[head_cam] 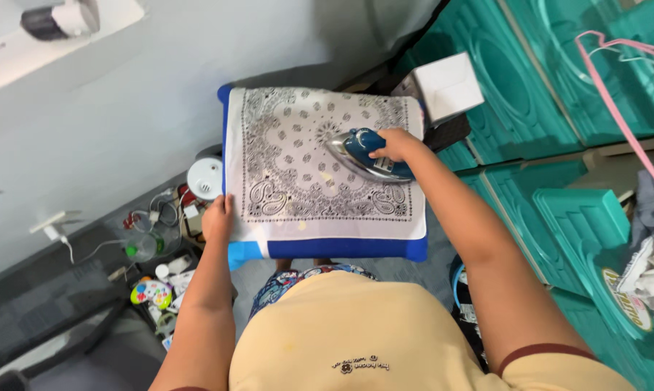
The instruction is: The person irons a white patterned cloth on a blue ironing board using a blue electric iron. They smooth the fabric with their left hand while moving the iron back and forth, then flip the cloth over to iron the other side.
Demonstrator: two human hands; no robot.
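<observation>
A white bandana (298,156) with a black paisley print lies spread flat on a small blue and white ironing pad (341,248). My right hand (393,145) grips the handle of a blue and silver iron (363,153), which rests on the bandana's right half with its tip pointing left. My left hand (217,216) presses on the bandana's left edge near the front corner, fingers flat.
A white round device (205,177) sits just left of the pad. Cables, small bottles and a colourful toy (152,293) clutter the floor at the lower left. A white box (448,87) and teal plastic crates (558,108) stand at the right, with cloth piled at the far right.
</observation>
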